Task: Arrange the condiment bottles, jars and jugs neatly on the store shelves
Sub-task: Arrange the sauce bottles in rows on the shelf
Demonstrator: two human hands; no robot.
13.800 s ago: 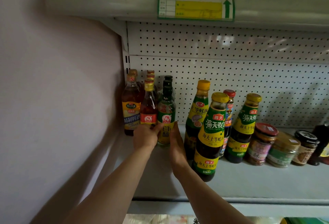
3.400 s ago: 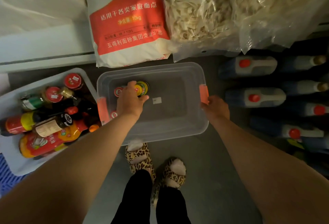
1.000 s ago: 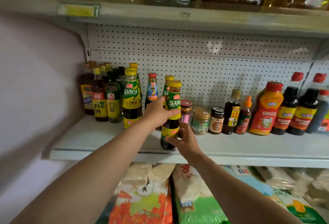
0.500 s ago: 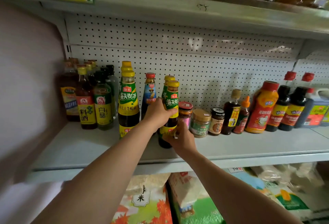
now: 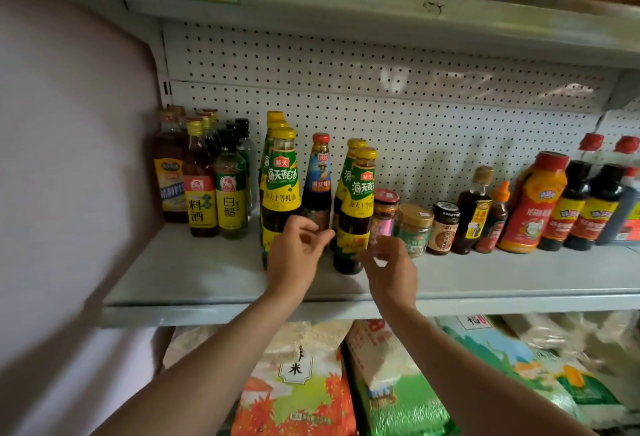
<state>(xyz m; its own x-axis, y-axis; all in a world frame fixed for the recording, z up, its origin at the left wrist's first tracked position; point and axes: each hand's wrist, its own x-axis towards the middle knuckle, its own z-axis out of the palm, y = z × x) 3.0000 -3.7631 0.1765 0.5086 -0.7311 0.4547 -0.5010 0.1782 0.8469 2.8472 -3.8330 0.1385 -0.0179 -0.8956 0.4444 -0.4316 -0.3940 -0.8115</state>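
A yellow-capped oyster sauce bottle (image 5: pixel 356 207) stands upright near the front of the grey shelf (image 5: pixel 214 276), with a twin right behind it. My left hand (image 5: pixel 294 255) hovers just left of it, fingers loosely curled, holding nothing. My right hand (image 5: pixel 391 269) hangs just right of its base, also loose and off the bottle. Another row of oyster sauce bottles (image 5: pixel 280 186) stands to the left, and a red-capped dark bottle (image 5: pixel 318 186) sits between the two rows.
Vinegar and cooking wine bottles (image 5: pixel 201 179) fill the left corner by the wall. Small jars (image 5: pixel 414 228) and dark sauce bottles (image 5: pixel 581 203) line the right. An upper shelf (image 5: pixel 381 6) overhangs. Rice bags (image 5: pixel 301 383) lie below.
Both hands have let go of the front oyster sauce bottle and drawn back slightly. The bottle now stands on its own on the shelf.
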